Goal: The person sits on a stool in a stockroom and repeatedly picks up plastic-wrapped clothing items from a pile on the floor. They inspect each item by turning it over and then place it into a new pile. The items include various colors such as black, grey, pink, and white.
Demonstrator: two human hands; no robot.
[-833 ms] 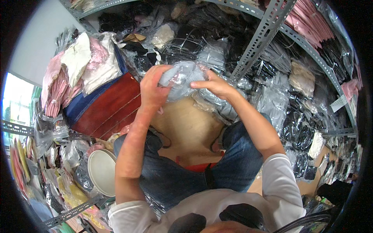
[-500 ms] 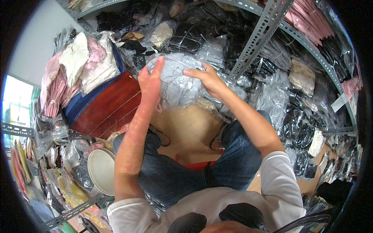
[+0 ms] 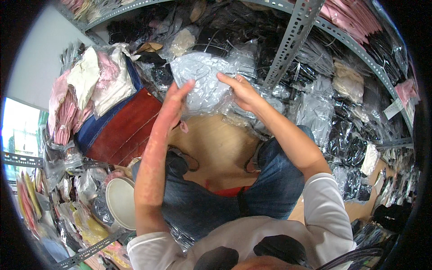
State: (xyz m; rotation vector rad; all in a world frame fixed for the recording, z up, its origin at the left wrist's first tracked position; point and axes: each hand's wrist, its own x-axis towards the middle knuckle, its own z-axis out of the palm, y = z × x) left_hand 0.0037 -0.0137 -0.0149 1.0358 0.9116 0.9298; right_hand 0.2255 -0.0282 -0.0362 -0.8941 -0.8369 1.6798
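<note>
A light grey folded garment in a clear plastic bag (image 3: pixel 202 74) is held up in front of me between both hands. My left hand (image 3: pixel 177 101) grips its lower left side, thumb lying across the front. On the right edge my right hand (image 3: pixel 243 92) pinches it, thumb on top and the other fingers partly hidden behind. The plastic looks creased and shiny. Beneath the bag, between my knees, is the wooden floor (image 3: pixel 213 146).
Perforated metal shelving (image 3: pixel 292 42) rises ahead, packed with dark bagged garments. To the left, pink and white bagged clothes (image 3: pixel 96 81) lie on a red and blue container (image 3: pixel 126 128). A pale round lid or tub (image 3: pixel 120 202) stands by my left arm. Grey bagged garments (image 3: pixel 317 112) are piled at right.
The bagged garment has been flattened and tilted, its face now spread more evenly. My left hand has moved lower along its edge; my right hand has shifted slightly.
</note>
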